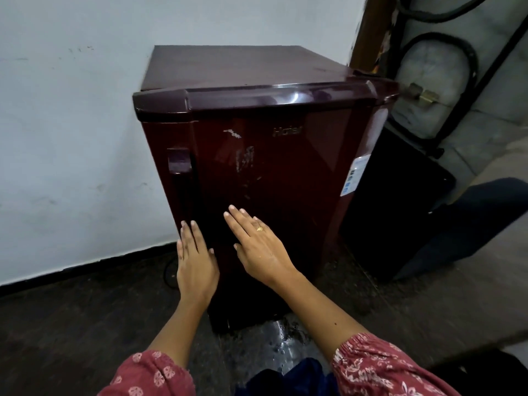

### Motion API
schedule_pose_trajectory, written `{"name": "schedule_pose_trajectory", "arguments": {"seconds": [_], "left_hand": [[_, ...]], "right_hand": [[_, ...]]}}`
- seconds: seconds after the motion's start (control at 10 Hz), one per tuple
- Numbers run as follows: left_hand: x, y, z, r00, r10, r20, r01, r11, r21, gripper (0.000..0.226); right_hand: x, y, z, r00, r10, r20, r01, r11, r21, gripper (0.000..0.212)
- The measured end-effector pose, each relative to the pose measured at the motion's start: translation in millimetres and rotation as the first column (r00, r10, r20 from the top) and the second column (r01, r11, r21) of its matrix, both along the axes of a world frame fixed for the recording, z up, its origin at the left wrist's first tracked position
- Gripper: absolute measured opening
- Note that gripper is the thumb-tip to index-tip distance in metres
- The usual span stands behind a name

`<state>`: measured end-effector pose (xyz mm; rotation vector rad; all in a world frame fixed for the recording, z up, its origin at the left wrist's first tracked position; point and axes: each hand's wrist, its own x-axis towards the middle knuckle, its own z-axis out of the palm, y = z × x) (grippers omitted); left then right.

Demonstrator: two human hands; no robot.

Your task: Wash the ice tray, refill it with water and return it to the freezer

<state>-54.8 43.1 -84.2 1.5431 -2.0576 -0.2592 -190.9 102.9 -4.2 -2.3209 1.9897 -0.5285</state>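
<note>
A small dark maroon fridge (285, 155) stands against the white wall with its door closed. Its recessed handle (180, 178) runs down the door's left edge. My left hand (195, 261) lies flat with straight fingers near the lower left of the door, fingertips by the handle strip. My right hand (257, 247), wearing a ring, is spread flat over the lower middle of the door. Both hands hold nothing. No ice tray is in view.
A white wall (71, 138) rises to the left, with a black skirting along the dark stone floor (85, 324). A wet patch (285, 338) shines on the floor in front of the fridge. A black object (400, 212) and a bundle with black hoses (428, 81) stand to the right.
</note>
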Motion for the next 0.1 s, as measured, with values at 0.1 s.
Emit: {"name": "schedule_pose_trajectory", "arguments": {"seconds": [0.1], "left_hand": [[-15.4,24.9,-5.7,0.991,-0.1,0.089,0.099,0.995,0.011,0.066]], "right_hand": [[-20.8,34.4,-16.2,0.995,-0.105,0.006,0.104,0.994,0.042,0.063]]}}
